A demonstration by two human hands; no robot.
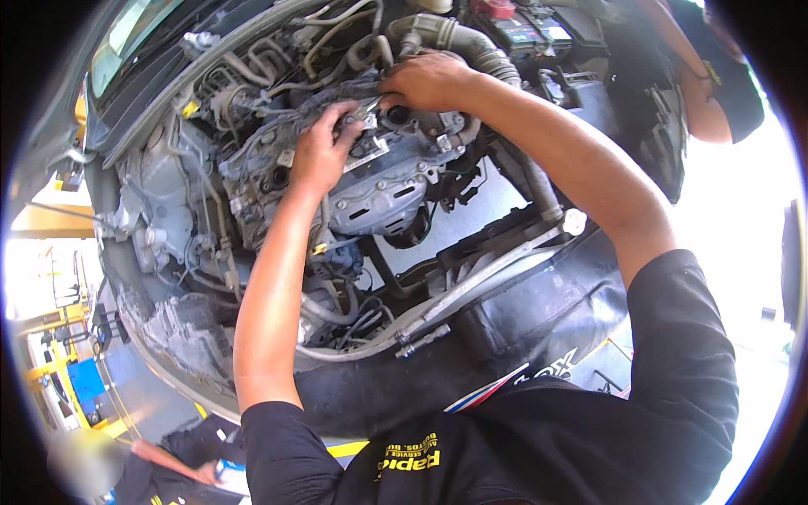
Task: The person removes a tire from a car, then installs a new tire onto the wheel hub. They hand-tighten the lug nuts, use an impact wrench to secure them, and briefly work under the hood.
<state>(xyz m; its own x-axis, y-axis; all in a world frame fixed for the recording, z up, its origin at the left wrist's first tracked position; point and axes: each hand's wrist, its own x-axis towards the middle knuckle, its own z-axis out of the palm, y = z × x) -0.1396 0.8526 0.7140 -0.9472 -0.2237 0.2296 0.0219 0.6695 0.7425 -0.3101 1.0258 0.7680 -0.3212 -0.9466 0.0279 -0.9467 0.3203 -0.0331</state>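
Note:
Both my arms reach into the open engine bay, over the top of the engine [379, 206]. My left hand [321, 151] is closed, its thumb and fingers bent round a small part at the engine's top that I cannot make out. A short metallic piece [367, 109] shows between my two hands. My right hand [429, 82] lies just behind and to the right, back up, with its fingers curled down toward the same spot. Its fingertips are partly hidden. A dark round opening [397, 114] in the engine top sits right below my right hand.
A ribbed air intake hose [480, 50] curves past my right wrist. The battery [526, 34] stands at the far right. A black cover [522, 311] drapes the car's front edge. Another person's arm [707, 105] is at the right; a further person [181, 467] is at lower left.

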